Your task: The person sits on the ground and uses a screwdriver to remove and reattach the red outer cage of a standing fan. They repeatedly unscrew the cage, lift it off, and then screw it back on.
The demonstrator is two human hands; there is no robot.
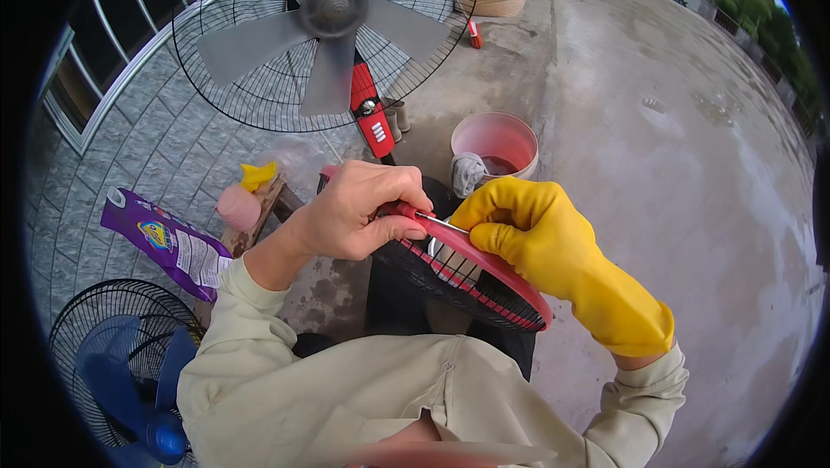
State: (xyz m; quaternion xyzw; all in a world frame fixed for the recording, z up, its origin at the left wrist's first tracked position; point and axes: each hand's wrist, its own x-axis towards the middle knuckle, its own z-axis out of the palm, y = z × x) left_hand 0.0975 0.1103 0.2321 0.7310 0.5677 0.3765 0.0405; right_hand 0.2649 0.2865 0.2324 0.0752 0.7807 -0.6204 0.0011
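Note:
My bare left hand (367, 209) is closed around the red handle of what looks like a screwdriver (438, 223), its thin metal shaft pointing right. In a yellow rubber glove, my right hand (527, 230) is closed at the red rim of a fan guard (510, 278), by the far end of the shaft; its fingertips partly hide what they pinch. The round guard, with black wires and a red rim, lies tilted over my lap. Its left part is hidden behind my left hand.
A standing fan (335, 6) with grey blades rises ahead. Beyond my hands stands a pink bucket (494, 144) with a grey cloth (468, 174) over its rim. At left are a purple bag (164, 239), a pink roll (239, 207) on a wooden stool, and a blue-bladed fan (130, 373).

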